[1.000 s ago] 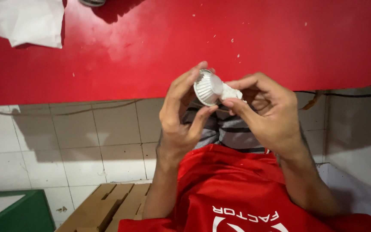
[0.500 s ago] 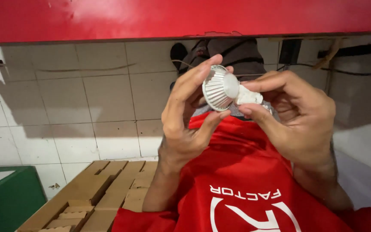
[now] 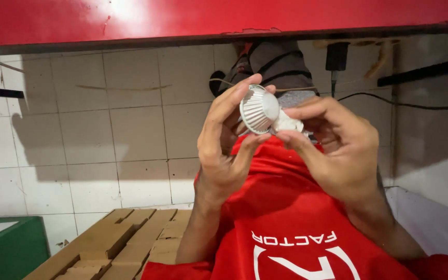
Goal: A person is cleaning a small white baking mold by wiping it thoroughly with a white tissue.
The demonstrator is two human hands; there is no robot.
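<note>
- The left hand [image 3: 224, 150] has its fingers [image 3: 234, 101] curled round the ribbed rim of a small white finned lamp housing, round and cup-shaped [image 3: 259, 109], with the thumb pressing up from below, so the fingers are clamped on that rim
- The right hand [image 3: 338, 150] pinches the narrow white base of the same housing between thumb and forefinger, fingers [image 3: 307, 111] closed together on it
- The housing sits between the two hands, held up in the air in front of the person's chest, its flat pale face turned toward the right hand and slightly upward
- Below the hands lies the person's red shirt with white lettering [image 3: 286, 218], and both bare forearms run down toward it
- Behind the hands a foot in a grey and black sandal [image 3: 276, 62] shows against the floor
- A white tiled floor [image 3: 105, 129] fills the left side, with black cables [image 3: 416, 103] running along the right
- The red-painted table [image 3: 182, 21] edge spans the top of the view
- Brown cardboard boxes [image 3: 120, 238] stand at the lower left, beside a green bin [image 3: 11, 249] in the corner
</note>
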